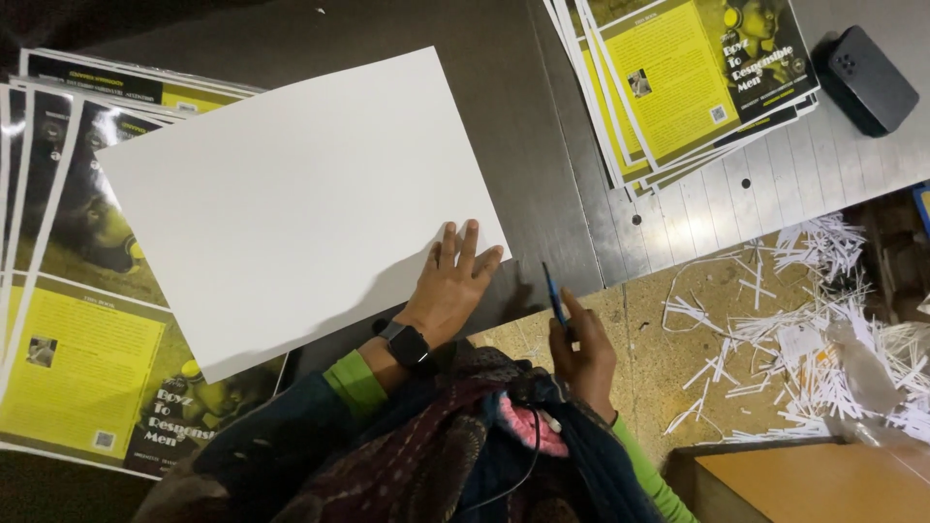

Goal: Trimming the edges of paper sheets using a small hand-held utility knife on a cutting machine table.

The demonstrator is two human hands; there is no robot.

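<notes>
On the dark worktable, a large white sheet lies flat and slightly turned, its lower right corner under the left hand. That hand rests palm down with the fingers spread flat on the sheet at about 5 o'clock from the sheet's middle; it pins the paper and grips nothing. A dark smartwatch sits on its wrist. The right hand is off the table edge, closed around a blue pen that points up toward 12 o'clock.

The sheet looks light, thin and smooth, probably card or coated stock: stiff enough to lie flat, yet likely to bow if lifted by one corner, and apt to slide on the smooth tabletop. It would crease or smudge easily. The best hold is likely along an edge near a corner, with a flat palm to steady it, much as the left hand does now.

At 9 o'clock a fanned stack of yellow and black printed covers lies partly under the sheet. A second fanned stack sits at 1 o'clock, with a black box-like object just beside it at 2 o'clock. White paper trimmings litter the floor at 4 o'clock.
</notes>
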